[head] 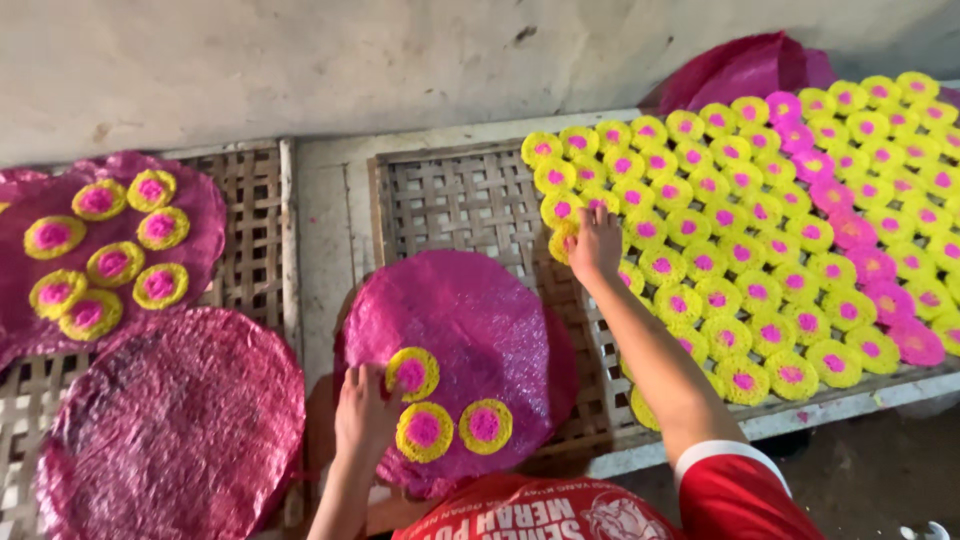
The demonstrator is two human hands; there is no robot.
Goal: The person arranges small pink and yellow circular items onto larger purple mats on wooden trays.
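A large round pink disc [470, 320] lies on a woven bamboo tray [450, 200] in front of me, with three small yellow rings with pink centres [425, 430] on its near part. My left hand [365, 410] rests on the disc's near left edge, touching one of these rings. My right hand [597, 243] reaches forward to the left edge of a big field of several yellow-and-pink rings [740, 240] spread on the tray, its fingers on one ring there.
At left, another bamboo tray [255, 210] bears a pink disc [110, 250] with several rings on it and a bare glossy pink disc [175, 425]. A diagonal line of all-pink rings [850, 220] crosses the field. A pale wall [300, 60] stands behind.
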